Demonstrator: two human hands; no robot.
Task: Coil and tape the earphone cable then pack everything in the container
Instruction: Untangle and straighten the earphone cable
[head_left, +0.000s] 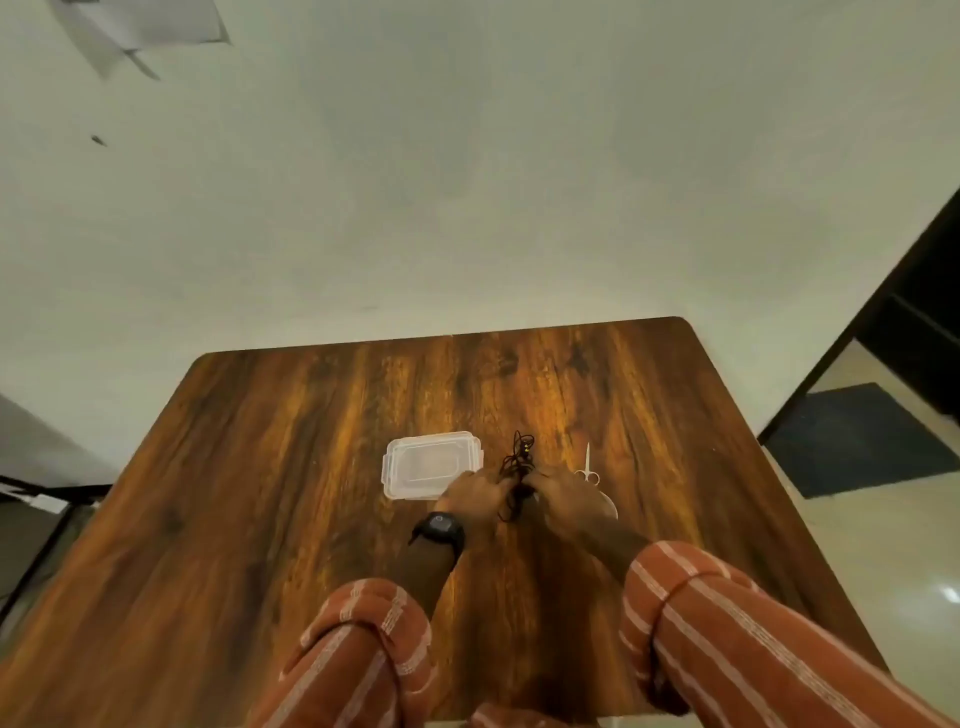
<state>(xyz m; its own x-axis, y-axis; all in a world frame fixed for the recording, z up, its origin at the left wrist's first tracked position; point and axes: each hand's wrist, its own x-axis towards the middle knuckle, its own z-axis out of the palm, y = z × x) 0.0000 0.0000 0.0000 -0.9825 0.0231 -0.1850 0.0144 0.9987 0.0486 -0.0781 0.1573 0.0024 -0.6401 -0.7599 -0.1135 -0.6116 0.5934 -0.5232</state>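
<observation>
A dark earphone cable (517, 460) lies bunched on the wooden table (311, 467), its earbud ends pointing away from me. My left hand (475, 493), with a black watch on the wrist, and my right hand (563, 493) meet over the cable's near part, and both pinch it. A clear plastic container (428, 462) with its lid on sits just left of the cable, partly behind my left hand. Small scissors (588, 467) lie to the right of the cable. A pale round thing (612, 506), perhaps the tape roll, peeks out behind my right hand.
The table's far edge meets a pale wall. To the right, the floor holds a dark mat (852, 441) beside dark furniture (914, 332). A dark frame (47, 499) stands off the table's left side.
</observation>
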